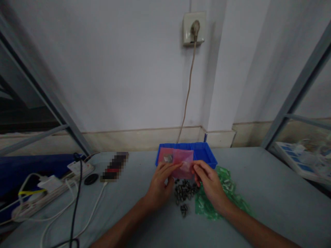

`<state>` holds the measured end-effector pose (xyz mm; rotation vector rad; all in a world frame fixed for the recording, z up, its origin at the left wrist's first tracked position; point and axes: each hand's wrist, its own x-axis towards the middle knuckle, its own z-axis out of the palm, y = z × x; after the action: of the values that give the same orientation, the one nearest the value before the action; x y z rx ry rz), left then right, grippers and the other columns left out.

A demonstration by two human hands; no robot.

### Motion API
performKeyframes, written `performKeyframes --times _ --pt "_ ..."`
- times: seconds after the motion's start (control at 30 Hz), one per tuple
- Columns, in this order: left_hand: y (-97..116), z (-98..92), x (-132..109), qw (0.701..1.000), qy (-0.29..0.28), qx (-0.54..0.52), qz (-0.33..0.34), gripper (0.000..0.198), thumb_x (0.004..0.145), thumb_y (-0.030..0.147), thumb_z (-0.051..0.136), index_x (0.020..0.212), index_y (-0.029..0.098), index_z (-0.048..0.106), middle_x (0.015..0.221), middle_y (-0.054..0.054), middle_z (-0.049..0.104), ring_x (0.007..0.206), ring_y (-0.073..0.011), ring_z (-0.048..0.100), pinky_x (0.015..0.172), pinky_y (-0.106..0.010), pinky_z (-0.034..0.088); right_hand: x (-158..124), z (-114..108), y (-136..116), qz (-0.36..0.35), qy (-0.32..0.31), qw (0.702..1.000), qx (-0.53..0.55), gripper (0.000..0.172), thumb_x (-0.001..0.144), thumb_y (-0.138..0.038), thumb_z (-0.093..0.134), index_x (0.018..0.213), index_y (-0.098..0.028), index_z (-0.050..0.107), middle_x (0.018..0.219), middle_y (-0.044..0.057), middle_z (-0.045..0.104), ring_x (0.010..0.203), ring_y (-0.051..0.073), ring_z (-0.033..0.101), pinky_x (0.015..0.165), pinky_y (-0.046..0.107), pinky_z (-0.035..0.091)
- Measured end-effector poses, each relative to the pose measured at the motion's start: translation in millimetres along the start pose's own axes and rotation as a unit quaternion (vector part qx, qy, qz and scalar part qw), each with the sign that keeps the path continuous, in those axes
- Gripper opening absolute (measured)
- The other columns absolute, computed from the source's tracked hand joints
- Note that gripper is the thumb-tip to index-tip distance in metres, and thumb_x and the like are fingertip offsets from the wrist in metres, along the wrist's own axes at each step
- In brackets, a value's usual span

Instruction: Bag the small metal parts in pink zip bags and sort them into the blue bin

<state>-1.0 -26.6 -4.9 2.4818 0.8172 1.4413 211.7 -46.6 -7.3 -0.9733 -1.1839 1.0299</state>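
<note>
Both hands hold a small pink see-through plastic bag (178,159) upright in front of a blue plastic bin (204,153). My left hand (161,182) pinches the bag's lower left edge, my right hand (209,182) its lower right edge. A small grey metal part (168,158) shows inside the bag near its top left. Below the bag, between my hands, lies a heap of several small dark metal parts (184,193) on the grey table.
Green plastic bags (222,199) with small white pieces lie under my right wrist. A white power strip (51,186) with cables sits at the left, a black round cap (91,179) beside it. A wall socket (193,29) feeds a cord down. Grey frame posts flank the table.
</note>
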Motion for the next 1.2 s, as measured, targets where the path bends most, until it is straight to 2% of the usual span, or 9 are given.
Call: performKeyframes --times 0.13,0.23,0.4,0.53,0.77,0.9,1.03,1.1,1.2 --pt "-5.5 4.1 -0.1 1.000 0.012 0.009 0.006 0.048 0.101 0.004 0.056 0.144 0.025 0.066 0.110 -0.008 0.076 0.102 -0.0237 0.062 0.094 -0.038 0.051 -1.2 0.6 -3.0 -0.016 -0.009 1.000 -0.013 0.034 0.096 -0.057 0.071 0.090 -0.023 0.071 0.066 -0.004 0.049 0.052 0.014 0.046 0.046 0.025 0.035" --pt "-6.5 2.9 0.5 1.000 0.011 -0.002 -0.005 0.037 0.103 0.012 0.062 0.136 0.025 0.071 0.106 -0.008 0.077 0.100 -0.0244 0.062 0.091 -0.038 0.050 -1.6 0.1 -4.7 -0.031 -0.012 0.999 -0.026 0.033 0.099 -0.054 0.068 0.088 -0.023 0.071 0.068 -0.004 0.050 0.054 0.014 0.046 0.048 0.026 0.036" --pt "-2.4 -1.9 6.3 0.997 0.029 -0.025 -0.069 0.018 0.106 0.029 0.065 0.116 0.023 0.079 0.087 -0.004 0.072 0.086 -0.0220 0.061 0.081 -0.033 0.046 -3.4 -2.4 -3.4 -0.072 -0.016 0.996 -0.056 0.029 0.101 -0.051 0.067 0.097 -0.025 0.080 0.110 0.008 0.064 0.075 0.019 0.062 0.052 0.027 0.045" --pt "1.3 -4.2 10.9 0.987 0.034 -0.041 -0.150 0.028 0.106 0.043 0.064 0.096 0.020 0.077 0.080 -0.002 0.065 0.076 -0.0193 0.054 0.072 -0.029 0.042 -5.9 -3.0 -5.7 -0.068 -0.047 0.993 -0.084 0.029 0.102 -0.050 0.065 0.103 -0.027 0.084 0.136 0.010 0.063 0.093 0.023 0.066 0.061 0.029 0.050" --pt "-7.0 -1.0 9.7 0.977 0.031 -0.054 -0.203 0.040 0.103 0.050 0.065 0.077 0.019 0.065 0.077 -0.001 0.057 0.078 -0.0191 0.052 0.074 -0.030 0.041 -8.6 0.2 -6.8 -0.042 -0.070 0.994 -0.078 0.028 0.101 -0.046 0.066 0.110 -0.025 0.083 0.101 0.006 0.075 0.087 0.023 0.066 0.073 0.032 0.050" --pt "-14.0 7.5 5.6 0.947 0.018 -0.168 -0.273 0.034 0.106 0.054 0.059 0.100 0.020 0.064 0.091 -0.003 0.066 0.081 -0.0194 0.060 0.073 -0.030 0.047 -8.8 0.9 -4.0 -0.020 -0.051 0.996 -0.072 0.033 0.099 -0.049 0.067 0.116 -0.025 0.082 0.088 0.004 0.072 0.067 0.018 0.057 0.059 0.029 0.043" --pt "-15.6 14.0 0.0 0.924 0.025 -0.258 -0.280 0.045 0.105 0.054 0.061 0.135 0.025 0.046 0.104 -0.005 0.071 0.085 -0.0202 0.067 0.074 -0.031 0.052 -7.2 1.5 -2.9 0.003 -0.044 0.997 -0.058 0.039 0.097 -0.052 0.069 0.117 -0.022 0.081 0.069 0.000 0.062 0.056 0.015 0.047 0.052 0.027 0.035" --pt "-13.6 12.2 -1.1 0.938 0.007 -0.234 -0.255 0.044 0.107 0.049 0.059 0.142 0.025 0.046 0.106 -0.006 0.072 0.086 -0.0200 0.068 0.076 -0.032 0.054 -6.4 1.9 -3.0 0.007 -0.044 0.998 -0.050 0.039 0.096 -0.052 0.070 0.117 -0.021 0.081 0.065 -0.002 0.057 0.055 0.015 0.046 0.052 0.027 0.034" --pt "-11.4 5.1 0.8 0.974 -0.026 -0.126 -0.184 0.025 0.109 0.039 0.058 0.128 0.024 0.065 0.110 -0.007 0.072 0.094 -0.0209 0.067 0.085 -0.034 0.054 -6.1 2.3 -3.8 0.022 -0.056 0.998 -0.037 0.042 0.096 -0.052 0.069 0.121 -0.020 0.080 0.064 -0.002 0.056 0.055 0.014 0.046 0.051 0.026 0.032"
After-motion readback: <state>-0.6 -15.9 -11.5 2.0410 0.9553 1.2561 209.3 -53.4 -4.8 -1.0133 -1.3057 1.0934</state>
